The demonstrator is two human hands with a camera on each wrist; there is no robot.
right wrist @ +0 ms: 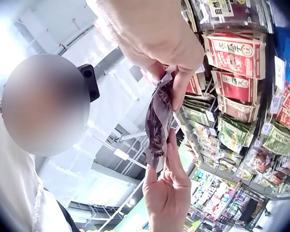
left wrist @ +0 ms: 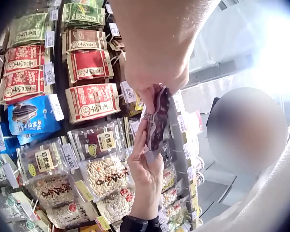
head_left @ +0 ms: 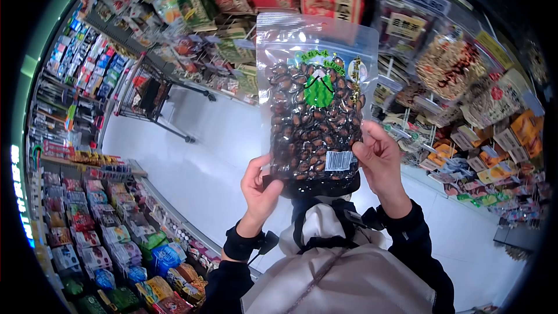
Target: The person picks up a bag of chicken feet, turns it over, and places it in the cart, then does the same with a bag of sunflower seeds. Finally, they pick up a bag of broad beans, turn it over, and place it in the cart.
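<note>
A shop aisle. 2 hands hold a clear bag (head_left: 314, 116) of dark seeds upright in the air, at head height, in front of a rack of hanging snack packets. The left hand (head_left: 260, 185) takes the bag's lower left corner and the right hand (head_left: 381, 163) its lower right edge. The grip of each is clamped on the bag, thumb on the front and fingers behind. The wrist views show the bag edge-on, pinched from both sides.

The bag bears a green label (head_left: 318, 90) near the top and a white sticker (head_left: 338, 160) near the bottom right.

The floor (head_left: 203, 163) is pale and smooth, running away between the racks. A shopping cart (head_left: 145, 96) stands on it further down the aisle, beside the far shelves. Low shelves (head_left: 87, 232) packed with bright packets line the left side. On the rack by the hands hang red packets (left wrist: 89, 65), green ones and clear bags of pale seeds, each row with white price tags (left wrist: 67, 154). The person wears a light jacket (head_left: 343, 279) with dark sleeves.
</note>
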